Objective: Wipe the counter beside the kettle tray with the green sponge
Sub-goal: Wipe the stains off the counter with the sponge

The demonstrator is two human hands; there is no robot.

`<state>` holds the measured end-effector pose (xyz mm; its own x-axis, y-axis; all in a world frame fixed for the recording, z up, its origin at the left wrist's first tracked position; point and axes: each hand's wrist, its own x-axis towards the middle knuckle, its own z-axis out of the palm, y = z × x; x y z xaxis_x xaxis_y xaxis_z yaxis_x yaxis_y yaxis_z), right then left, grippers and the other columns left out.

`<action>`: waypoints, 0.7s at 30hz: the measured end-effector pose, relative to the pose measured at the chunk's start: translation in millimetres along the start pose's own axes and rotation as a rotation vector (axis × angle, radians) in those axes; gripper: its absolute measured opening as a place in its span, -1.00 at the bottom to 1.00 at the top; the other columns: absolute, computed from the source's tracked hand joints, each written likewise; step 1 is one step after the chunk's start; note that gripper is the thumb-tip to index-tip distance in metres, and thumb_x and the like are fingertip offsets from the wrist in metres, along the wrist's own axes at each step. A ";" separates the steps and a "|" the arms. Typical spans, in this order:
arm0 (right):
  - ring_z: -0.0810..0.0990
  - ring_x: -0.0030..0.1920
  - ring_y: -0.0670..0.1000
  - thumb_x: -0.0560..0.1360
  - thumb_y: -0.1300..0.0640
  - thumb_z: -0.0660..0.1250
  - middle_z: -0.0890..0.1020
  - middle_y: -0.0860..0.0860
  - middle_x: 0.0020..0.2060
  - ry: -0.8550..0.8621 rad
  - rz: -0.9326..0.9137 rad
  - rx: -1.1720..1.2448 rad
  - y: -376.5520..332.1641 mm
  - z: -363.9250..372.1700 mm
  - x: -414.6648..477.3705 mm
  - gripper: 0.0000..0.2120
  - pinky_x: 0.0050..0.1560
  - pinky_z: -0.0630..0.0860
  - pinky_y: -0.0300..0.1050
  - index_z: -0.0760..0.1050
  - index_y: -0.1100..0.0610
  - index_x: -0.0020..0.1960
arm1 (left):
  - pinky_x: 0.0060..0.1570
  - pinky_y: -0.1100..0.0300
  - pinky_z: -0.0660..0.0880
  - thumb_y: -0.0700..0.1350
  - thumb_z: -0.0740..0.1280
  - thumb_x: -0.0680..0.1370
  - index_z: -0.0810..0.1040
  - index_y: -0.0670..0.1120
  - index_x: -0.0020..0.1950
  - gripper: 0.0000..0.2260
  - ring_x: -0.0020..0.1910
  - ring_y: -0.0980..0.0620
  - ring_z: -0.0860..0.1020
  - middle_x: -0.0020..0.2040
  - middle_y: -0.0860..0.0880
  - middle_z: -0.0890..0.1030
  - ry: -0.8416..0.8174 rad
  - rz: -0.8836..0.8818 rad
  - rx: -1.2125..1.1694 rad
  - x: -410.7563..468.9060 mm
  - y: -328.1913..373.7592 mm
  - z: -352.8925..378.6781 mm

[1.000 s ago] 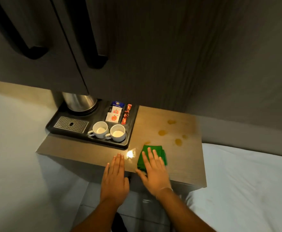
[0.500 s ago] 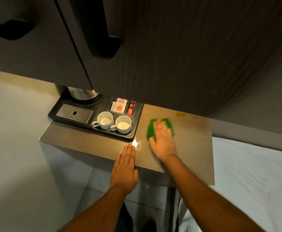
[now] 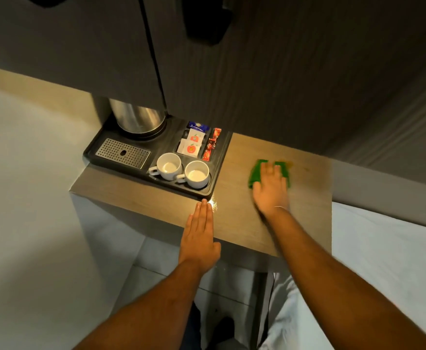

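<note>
The green sponge (image 3: 255, 172) lies flat on the wooden counter (image 3: 308, 198), to the right of the black kettle tray (image 3: 219, 168). My right hand (image 3: 271, 188) presses on top of it, palm down, fingers spread, and looks motion-blurred. A small yellowish stain (image 3: 289, 163) shows at the sponge's far right corner. My left hand (image 3: 199, 236) rests flat on the counter's front edge, fingers together, just below the tray's near right corner, holding nothing.
The tray holds a steel kettle (image 3: 137, 118), a metal drip grate (image 3: 122, 153), two white cups (image 3: 181, 170) and tea and sugar sachets (image 3: 194, 145). Dark cabinet doors (image 3: 106, 46) overhang the tray. A white bed (image 3: 383, 261) lies right of the counter, a white wall on the left.
My right hand has slid the sponge away from me and to the right across the counter, over the yellow spots. My left hand has stayed at the front edge.
</note>
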<state>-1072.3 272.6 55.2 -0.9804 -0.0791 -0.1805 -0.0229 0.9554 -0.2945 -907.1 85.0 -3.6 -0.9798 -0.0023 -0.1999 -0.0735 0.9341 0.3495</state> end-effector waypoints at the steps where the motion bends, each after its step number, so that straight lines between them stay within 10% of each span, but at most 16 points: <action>1: -0.07 0.73 0.10 0.70 0.00 0.09 -0.01 0.03 0.73 -0.020 -0.086 -0.001 -21.4 10.5 -10.8 -0.35 0.72 0.00 0.21 -0.03 0.02 0.74 | 0.70 -0.12 -0.12 -0.03 0.27 0.53 -0.40 -0.12 0.68 -0.02 0.70 -0.08 -0.34 0.73 -0.14 -0.32 0.016 -0.012 -0.011 0.0 0.2 0.3; 9: -0.13 0.73 -0.01 0.61 -0.11 0.15 -0.06 -0.08 0.73 -0.156 -0.412 -0.027 -0.6 61.2 -134.8 -0.23 0.69 -0.09 0.13 -0.09 -0.09 0.74 | 0.70 -0.17 -0.15 0.06 0.39 0.49 -0.41 -0.15 0.67 0.10 0.69 -0.13 -0.36 0.72 -0.18 -0.33 -0.013 -0.090 -0.023 3.0 -0.7 -3.4; 21: -0.08 0.73 0.14 0.75 0.01 0.03 -0.06 0.09 0.73 -0.034 0.125 -0.039 22.1 -22.7 -23.5 -0.38 0.72 -0.03 0.21 -0.09 0.10 0.74 | 0.69 -0.18 -0.19 0.16 0.45 0.46 -0.40 -0.16 0.67 0.19 0.68 -0.20 -0.35 0.71 -0.21 -0.36 -0.153 -0.056 0.069 5.1 -2.8 -23.6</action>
<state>-1054.2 302.1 74.3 -0.9688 0.0322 -0.2457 0.0907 0.9688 -0.2307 -916.4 74.0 16.0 -0.9346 -0.0053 -0.3558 -0.1087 0.9564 0.2711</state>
